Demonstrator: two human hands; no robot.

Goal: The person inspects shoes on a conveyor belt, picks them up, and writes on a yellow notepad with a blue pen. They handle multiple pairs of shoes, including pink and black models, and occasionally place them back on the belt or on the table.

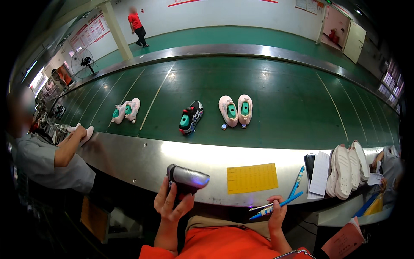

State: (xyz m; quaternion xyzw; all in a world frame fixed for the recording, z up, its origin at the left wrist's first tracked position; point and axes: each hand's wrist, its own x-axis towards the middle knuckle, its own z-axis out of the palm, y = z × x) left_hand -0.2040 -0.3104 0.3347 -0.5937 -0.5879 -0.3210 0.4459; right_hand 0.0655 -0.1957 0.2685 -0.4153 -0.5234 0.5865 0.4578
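Observation:
My left hand (171,203) grips a dark shoe (177,186) above the bench's near edge; its smooth silver-grey surface faces up, with a violet-blue glow at its right end. My right hand (277,212) is closed around a blue pen-like tool (294,198) with a wrapped grip, plus a thin pointed tool beside it. A violet spot shows near the tip. Just beyond the right hand, another blue pen-like tool (296,183) lies on the metal bench (207,162). Left of it is a yellow printed card (252,178).
On the green conveyor belt (284,112) stand a black-and-grey shoe (191,118), a pale pair (235,111) and another pale pair (126,111). White soles (343,170) are stacked at right beside a paper sheet (319,172). A co-worker (51,159) handles a pale shoe at left.

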